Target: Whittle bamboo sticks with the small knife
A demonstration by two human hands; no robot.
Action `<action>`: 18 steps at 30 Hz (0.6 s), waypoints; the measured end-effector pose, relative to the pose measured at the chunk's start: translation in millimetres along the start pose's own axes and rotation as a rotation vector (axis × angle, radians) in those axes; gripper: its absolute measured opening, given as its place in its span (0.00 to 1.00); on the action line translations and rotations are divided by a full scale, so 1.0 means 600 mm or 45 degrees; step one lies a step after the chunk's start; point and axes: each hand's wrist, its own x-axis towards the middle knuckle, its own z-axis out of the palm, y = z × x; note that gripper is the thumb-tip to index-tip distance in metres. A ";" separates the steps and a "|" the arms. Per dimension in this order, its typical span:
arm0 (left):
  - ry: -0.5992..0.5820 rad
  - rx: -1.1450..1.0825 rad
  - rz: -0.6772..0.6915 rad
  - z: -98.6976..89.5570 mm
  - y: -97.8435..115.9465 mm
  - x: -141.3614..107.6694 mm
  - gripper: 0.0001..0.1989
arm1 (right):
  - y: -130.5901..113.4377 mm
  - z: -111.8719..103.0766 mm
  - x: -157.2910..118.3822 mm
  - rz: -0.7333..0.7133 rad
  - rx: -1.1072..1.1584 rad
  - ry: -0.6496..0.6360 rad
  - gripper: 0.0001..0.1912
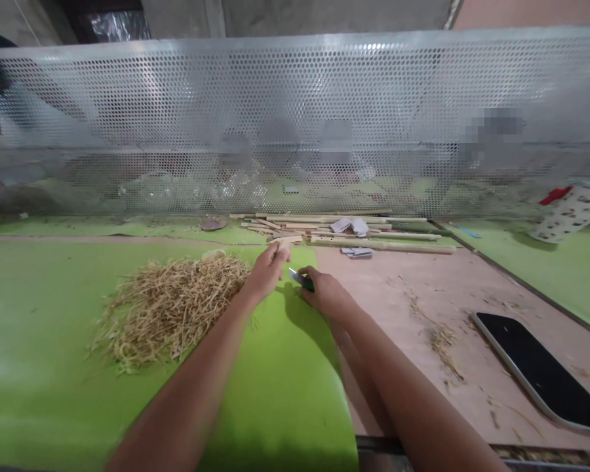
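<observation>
My right hand (322, 290) is closed around a small knife (302, 280) with a green handle, its short bright blade aimed up and left. Just left of the blade, my left hand (268, 270) is closed, fingers curled together. Whatever it may hold is too small to make out; pale wooden strips (288, 238) lie right beyond its fingertips. Both hands are over a bright green sheet (275, 380). Beside my left forearm a heap of dry, straw-like shavings (177, 308) rests on the same sheet.
Several thin wooden sticks (383, 244) lie along the back, with folded grey pieces (351, 227) on them. On the right are a phone (535, 367), loose shavings (442, 347) and a spotted tumbler (573, 213). A perforated metal screen (285, 85) closes off the far side.
</observation>
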 end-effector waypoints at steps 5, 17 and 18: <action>0.190 -0.113 -0.089 -0.013 -0.005 0.018 0.17 | 0.010 -0.003 -0.002 -0.064 0.061 0.048 0.25; -0.028 0.044 -0.084 -0.013 0.001 0.012 0.19 | 0.021 -0.031 -0.012 -0.206 0.128 0.166 0.17; -0.057 0.055 -0.061 -0.012 0.001 0.012 0.19 | 0.020 -0.035 -0.013 -0.195 0.082 0.126 0.17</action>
